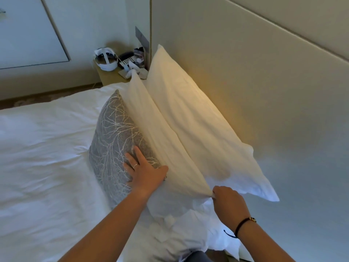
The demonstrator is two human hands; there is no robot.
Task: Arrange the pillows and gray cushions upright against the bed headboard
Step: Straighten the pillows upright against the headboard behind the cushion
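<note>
Two white pillows stand upright in a row at the padded headboard (264, 82). The rear pillow (198, 118) leans on the headboard and the front pillow (156, 133) leans on it. A gray cushion (111, 140) with a pale branch pattern stands upright against the front pillow. My left hand (145, 171) rests flat on the cushion's near face with straight fingers. My right hand (228, 203) pinches the near corner of the front pillow. Another white pillow (175, 229) lies flat below my arms, and a gray edge (196, 257) peeks out at the bottom.
The white duvet (43, 167) covers the bed to the left. A bedside table (111, 76) beyond the pillows holds a white headset (105, 59), a phone (128, 59) and small items. Carpeted floor and a wall panel lie behind it.
</note>
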